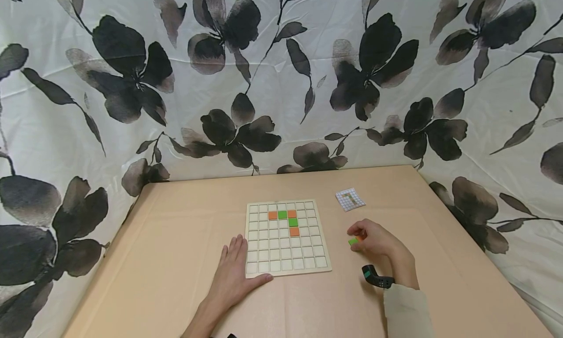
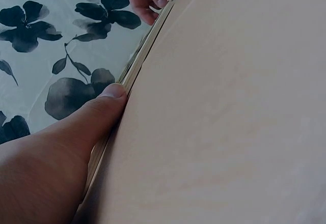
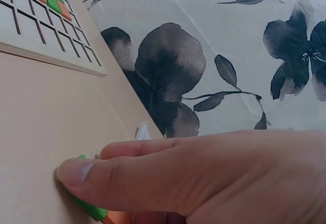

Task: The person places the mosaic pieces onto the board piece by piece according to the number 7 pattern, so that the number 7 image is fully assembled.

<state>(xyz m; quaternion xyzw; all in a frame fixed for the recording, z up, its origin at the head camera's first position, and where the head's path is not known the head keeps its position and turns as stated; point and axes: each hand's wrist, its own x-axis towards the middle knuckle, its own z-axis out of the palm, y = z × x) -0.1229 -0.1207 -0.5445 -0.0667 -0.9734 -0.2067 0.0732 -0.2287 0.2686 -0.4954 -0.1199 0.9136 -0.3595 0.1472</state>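
Observation:
A square pale wooden grid board lies on the table, with green tiles and orange tiles set in its upper cells. My left hand rests at the board's lower left corner, fingers straight along the left side and thumb at the near edge. In the left wrist view the thumb touches the board's rim. To the right of the board, my right hand pinches a green tile low over the table. An orange tile shows beside it, partly hidden under the fingers.
A small card printed with a coloured grid pattern lies beyond my right hand. The light wooden table ends at a floral cloth hanging behind it. A dark wrist strap sits by the right sleeve.

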